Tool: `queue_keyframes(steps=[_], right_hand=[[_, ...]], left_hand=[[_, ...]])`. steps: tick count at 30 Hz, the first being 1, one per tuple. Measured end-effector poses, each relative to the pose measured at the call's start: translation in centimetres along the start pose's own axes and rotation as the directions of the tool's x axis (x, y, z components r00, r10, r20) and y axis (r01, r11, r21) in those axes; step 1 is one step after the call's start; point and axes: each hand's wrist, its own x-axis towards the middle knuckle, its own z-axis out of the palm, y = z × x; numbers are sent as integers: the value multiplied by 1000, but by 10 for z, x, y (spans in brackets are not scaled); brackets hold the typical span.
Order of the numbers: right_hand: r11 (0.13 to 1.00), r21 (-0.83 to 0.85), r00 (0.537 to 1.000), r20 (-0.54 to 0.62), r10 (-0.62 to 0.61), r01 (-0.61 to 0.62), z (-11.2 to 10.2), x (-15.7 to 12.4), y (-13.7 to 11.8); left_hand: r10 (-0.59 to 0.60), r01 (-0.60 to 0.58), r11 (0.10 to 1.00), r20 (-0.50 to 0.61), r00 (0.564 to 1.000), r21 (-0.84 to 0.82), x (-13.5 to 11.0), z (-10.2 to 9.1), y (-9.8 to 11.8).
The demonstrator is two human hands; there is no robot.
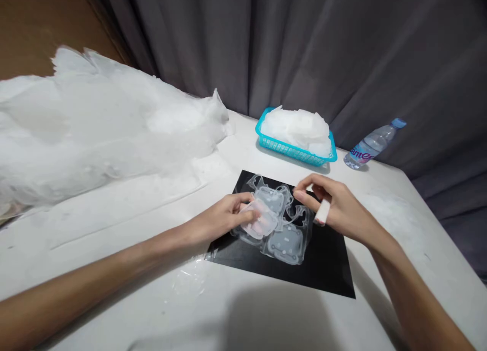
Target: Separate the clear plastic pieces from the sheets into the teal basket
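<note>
A translucent silicone sheet of several joined square pieces [283, 237] lies on a black mat [327, 265] on the white table. My left hand [224, 219] pinches one of the square pieces at the sheet's left side and lifts it slightly. My right hand [335, 206] grips the sheet's thin upper right edge between thumb and forefinger. A white bandage or tape wraps one finger of my right hand.
A turquoise basket [294, 150] filled with translucent white pieces stands behind the mat. A plastic water bottle [373, 144] lies at the back right. A large heap of white material [95, 128] covers the table's left side. Grey curtains hang behind. A clear scrap [190, 277] lies near the mat.
</note>
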Motion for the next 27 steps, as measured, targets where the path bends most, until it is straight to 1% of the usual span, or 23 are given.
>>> queue_keyframes(steps=[1,2,4,5,7,9,11,13,14,15,16,17,18,19,20,21,22,23,24,25,26,27], right_hand=[[997,19,997,-8,-77,77,4,6,-2],[987,39,988,19,-155,154,10,13,-3],[962,89,956,116,-268,258,26,27,-3],[954,115,941,168,-294,278,34,33,-2],[951,165,922,246,-298,263,43,41,1],[953,223,919,292,-265,204,46,44,4],[949,279,922,310,-232,144,44,45,5],[945,309,935,291,-202,108,41,45,6],[944,315,944,272,-189,98,41,45,6],[945,315,950,258,-175,89,42,46,6],[950,301,957,245,-157,79,45,46,6],[964,259,967,220,-125,66,49,47,6],[982,186,981,178,-77,44,55,47,6],[996,91,992,121,-23,12,61,48,6],[1000,-7,998,55,22,-22,67,48,7],[995,-89,999,-3,47,-48,72,48,8],[987,-148,998,-41,52,-57,75,49,9],[983,-176,998,-53,41,-50,77,49,10],[984,-176,999,-47,23,-31,76,49,12],[988,-151,999,-34,8,-13,74,49,13],[995,-101,1000,-24,1,-3,70,49,14],[1000,-27,1000,-16,-1,1,64,48,15]], left_hand=[[1,-1,1000,-8,1000,29,0,0,-1],[3,-2,999,-15,1000,53,1,0,-2],[20,-18,995,-26,999,101,-1,2,-3],[36,-32,991,-27,999,131,-1,3,-3],[63,-58,978,-20,998,199,-3,4,-2],[81,-77,965,-5,997,252,-5,4,0],[100,-94,943,-2,995,321,-6,3,4],[160,-132,883,-25,987,451,-8,5,6],[207,-151,830,-45,977,537,-9,7,5],[261,-173,759,-50,964,627,-11,10,3],[323,-205,664,-28,946,719,-14,15,0],[392,-246,541,17,920,804,-18,20,-5],[457,-290,392,89,885,873,-21,27,-10],[521,-335,216,183,834,917,-25,33,-16],[573,-347,50,258,778,937,-28,38,-20],[604,-333,-63,302,738,941,-31,42,-24],[624,-319,-95,306,719,943,-33,42,-25],[597,-344,-48,303,743,938,-33,40,-25],[562,-353,80,251,788,932,-32,36,-23],[508,-326,256,161,846,910,-30,30,-19],[439,-281,419,79,895,863,-28,23,-14],[389,-253,542,28,921,801,-25,15,-10]])
